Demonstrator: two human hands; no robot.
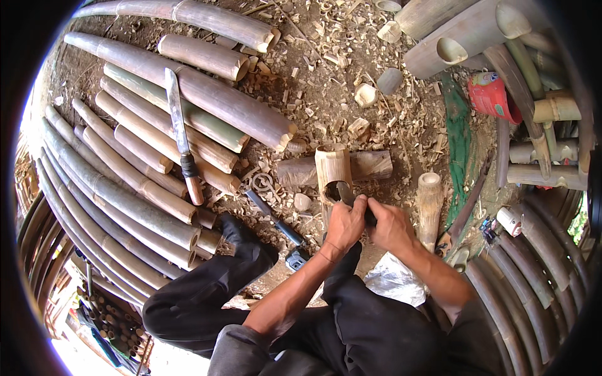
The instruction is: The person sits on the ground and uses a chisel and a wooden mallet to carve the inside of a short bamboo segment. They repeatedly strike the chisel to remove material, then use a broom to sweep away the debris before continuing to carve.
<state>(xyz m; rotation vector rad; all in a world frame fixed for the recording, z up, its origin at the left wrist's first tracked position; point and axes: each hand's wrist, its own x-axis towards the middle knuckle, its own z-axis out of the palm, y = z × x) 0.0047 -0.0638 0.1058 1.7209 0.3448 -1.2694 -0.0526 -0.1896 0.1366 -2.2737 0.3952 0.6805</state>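
A pale bamboo section with a hole cut in its side stands in front of me, against a short log lying across. A dark knife blade reaches into the hole. My right hand is closed round the knife's dark handle, which shows only in part between my hands. Close beside it, my left hand is closed over the blade at the bamboo's lower right side, its thumb towards the right hand. The undersides of my left fingers are hidden.
Bamboo poles lie at the left, with a machete across them. A blue-and-black tool rests near my left leg. At right stand a wooden mallet, green netting and a red container. Shavings litter the ground.
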